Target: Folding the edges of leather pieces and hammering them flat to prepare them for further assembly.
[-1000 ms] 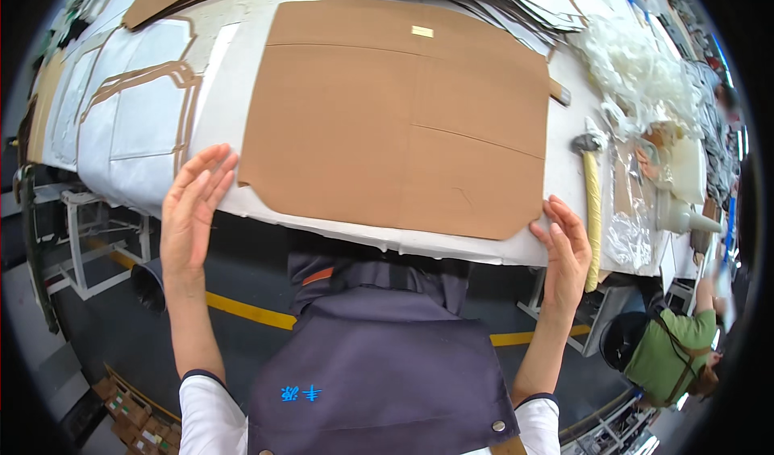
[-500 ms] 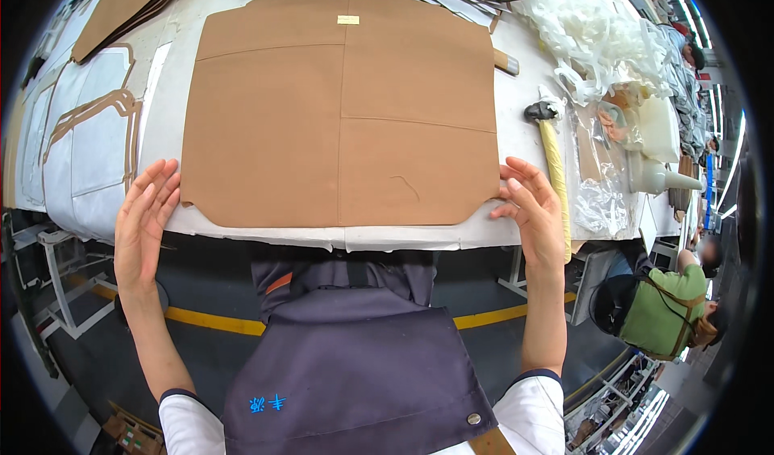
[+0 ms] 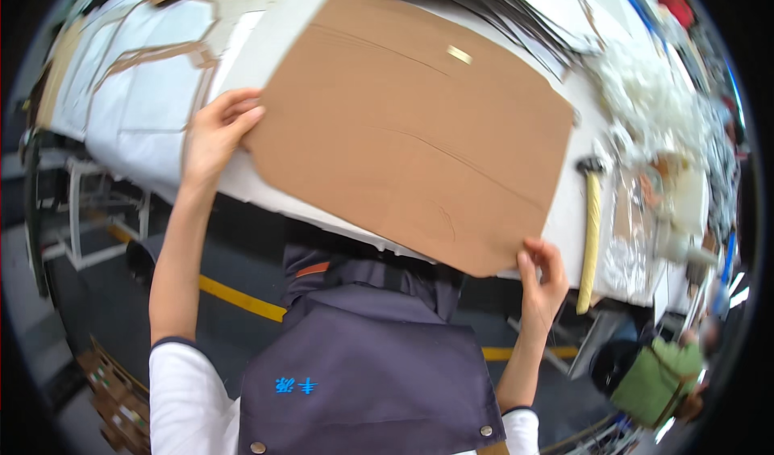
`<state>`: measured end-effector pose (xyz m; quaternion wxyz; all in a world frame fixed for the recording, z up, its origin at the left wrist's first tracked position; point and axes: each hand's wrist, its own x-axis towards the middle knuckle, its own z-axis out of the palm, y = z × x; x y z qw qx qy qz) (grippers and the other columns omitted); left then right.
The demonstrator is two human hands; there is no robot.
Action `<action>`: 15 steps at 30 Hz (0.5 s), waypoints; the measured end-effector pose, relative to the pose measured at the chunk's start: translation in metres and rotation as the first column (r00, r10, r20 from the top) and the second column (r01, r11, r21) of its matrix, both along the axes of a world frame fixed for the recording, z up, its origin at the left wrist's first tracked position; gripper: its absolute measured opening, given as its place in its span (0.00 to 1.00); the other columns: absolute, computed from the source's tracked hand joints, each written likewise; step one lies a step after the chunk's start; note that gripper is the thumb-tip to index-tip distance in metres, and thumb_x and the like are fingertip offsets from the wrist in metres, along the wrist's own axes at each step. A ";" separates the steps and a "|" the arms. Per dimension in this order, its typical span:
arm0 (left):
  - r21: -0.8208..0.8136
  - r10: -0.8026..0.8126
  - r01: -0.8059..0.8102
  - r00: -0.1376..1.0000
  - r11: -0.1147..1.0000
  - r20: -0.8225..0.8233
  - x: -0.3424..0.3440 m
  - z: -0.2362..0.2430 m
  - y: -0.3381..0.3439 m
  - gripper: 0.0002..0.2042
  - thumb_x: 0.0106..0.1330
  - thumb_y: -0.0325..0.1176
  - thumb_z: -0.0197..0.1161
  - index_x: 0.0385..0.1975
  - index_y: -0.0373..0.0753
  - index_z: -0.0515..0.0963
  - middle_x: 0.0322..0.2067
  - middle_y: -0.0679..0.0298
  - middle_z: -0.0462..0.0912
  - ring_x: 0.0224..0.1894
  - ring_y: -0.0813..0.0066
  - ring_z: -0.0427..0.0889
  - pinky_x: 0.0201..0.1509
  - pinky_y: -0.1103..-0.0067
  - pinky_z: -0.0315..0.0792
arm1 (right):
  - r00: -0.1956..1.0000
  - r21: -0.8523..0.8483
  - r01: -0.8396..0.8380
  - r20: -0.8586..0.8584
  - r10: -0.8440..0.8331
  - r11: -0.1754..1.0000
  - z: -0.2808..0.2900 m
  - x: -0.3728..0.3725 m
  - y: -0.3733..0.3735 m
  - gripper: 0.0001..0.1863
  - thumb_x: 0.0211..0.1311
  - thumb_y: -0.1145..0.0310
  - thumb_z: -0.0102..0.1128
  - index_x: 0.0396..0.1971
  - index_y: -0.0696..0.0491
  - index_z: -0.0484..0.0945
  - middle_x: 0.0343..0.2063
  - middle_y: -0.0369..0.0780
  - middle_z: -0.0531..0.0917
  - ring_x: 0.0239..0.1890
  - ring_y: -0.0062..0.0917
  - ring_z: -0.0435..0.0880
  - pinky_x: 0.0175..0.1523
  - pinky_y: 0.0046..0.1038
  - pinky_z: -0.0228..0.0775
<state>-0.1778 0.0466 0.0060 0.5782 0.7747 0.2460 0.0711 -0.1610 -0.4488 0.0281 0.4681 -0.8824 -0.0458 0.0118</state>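
Note:
A large brown sheet [image 3: 403, 140] with creased or seamed lines and a small pale label lies tilted clockwise over the white-covered table [image 3: 246, 68]. My left hand [image 3: 218, 132] grips its left edge, thumb toward me. My right hand [image 3: 542, 276] pinches the lower right corner at the table's front edge. Just right of that hand lies a mallet [image 3: 591, 233] with a dark head and yellow-wrapped handle.
White brown-edged pieces [image 3: 149, 96] lie left; dark-edged stacks [image 3: 508, 11] lie at the back. Translucent plastic strips [image 3: 637, 84], a clear bag [image 3: 625, 253] and pale jug [image 3: 685, 205] crowd the right. A co-worker in green [image 3: 653, 382] is at lower right.
The brown sheet has turned clockwise, its left side farther away and right side nearer me. My left hand has moved forward; both hands have closed on the sheet's edges.

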 end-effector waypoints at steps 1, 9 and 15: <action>0.001 -0.008 0.008 1.000 1.000 0.003 0.005 0.002 0.000 0.17 0.72 0.32 0.69 0.58 0.36 0.83 0.44 0.65 0.89 0.44 0.82 0.85 0.45 0.86 0.76 | 0.999 -0.017 -0.033 -0.011 0.033 0.999 0.002 -0.005 0.002 0.09 0.65 0.79 0.69 0.45 0.60 0.83 0.36 0.36 0.82 0.36 0.20 0.76 0.46 0.23 0.71; -0.046 -0.025 0.024 0.999 0.999 -0.020 0.037 0.001 0.029 0.14 0.73 0.37 0.68 0.53 0.39 0.86 0.42 0.67 0.89 0.44 0.82 0.85 0.46 0.83 0.76 | 0.973 -0.028 -0.227 -0.059 0.225 0.973 0.005 -0.031 0.010 0.13 0.68 0.77 0.68 0.51 0.61 0.84 0.39 0.38 0.84 0.38 0.22 0.80 0.49 0.24 0.72; -0.104 -0.044 0.045 0.999 0.994 0.012 0.031 -0.004 0.048 0.16 0.79 0.44 0.62 0.53 0.39 0.86 0.44 0.68 0.89 0.44 0.84 0.85 0.51 0.83 0.77 | 0.988 0.205 -0.127 -0.060 0.142 0.971 -0.007 -0.031 0.006 0.21 0.73 0.75 0.64 0.63 0.62 0.77 0.47 0.41 0.85 0.42 0.21 0.84 0.50 0.23 0.73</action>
